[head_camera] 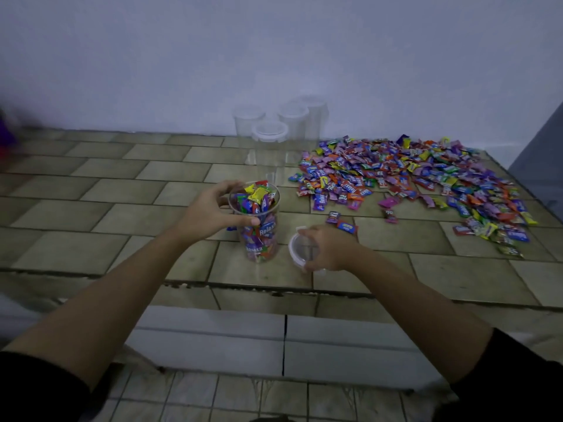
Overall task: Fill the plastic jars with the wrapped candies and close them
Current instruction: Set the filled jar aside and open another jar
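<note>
**A:** What is at the left?

**B:** The tabletop (91,208), covered in a matt pattern of staggered olive-brown rectangles like brickwork. The left hand (213,211) reaches over it and grips the filled jar (257,226), with the fingers curled round the far side of the rim and the thumb pressed on the near wall.

**A:** And the jar itself?

**B:** It is a tall, clear plastic cylinder standing upright near the front edge of the tabletop. The mouth is open, and glossy crinkled wrappers are packed in up to the top.

**A:** What is next to it?

**B:** Just to its right is the lid (297,249), a round, clear disc with a pale rim. The right hand (329,248) holds it by the edge with curled fingers, low over the tabletop. I cannot tell whether it touches the surface.

**A:** And farther back?

**B:** The empty jars (269,132) stand in a cluster against the plain wall (274,56). They are see-through and lidded.

**A:** And at the right?

**B:** The candies (411,178), small pillow-shaped packets in purple, red, blue, yellow and green, lie in a wide, flat heap. A few strays lie near the right hand.
</note>
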